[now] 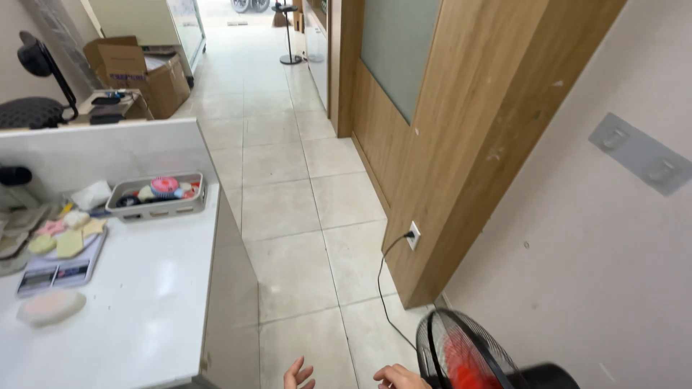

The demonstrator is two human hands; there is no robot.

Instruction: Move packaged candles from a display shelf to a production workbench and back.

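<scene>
Tiled floor runs down a corridor past a wooden door; white surface on the left.

Both hands sit low at the frame's bottom edge. Left hand is open with fingers spread, holding nothing. Right hand is loosely curled and empty, just beside the fan, not touching as far as I can tell.

The fan stands on the floor by the wall, with a black cage and red blades; its cord runs to the wall socket.

Risks, as I judge them: fingers near the grille if the blades are turning (can't tell), and the slack cord could snag a foot or tip the fan.

Counts: one fan, one cord, one socket, two hands, one grey tray of small items, one scale with pale pieces on it, two cardboard boxes.
</scene>
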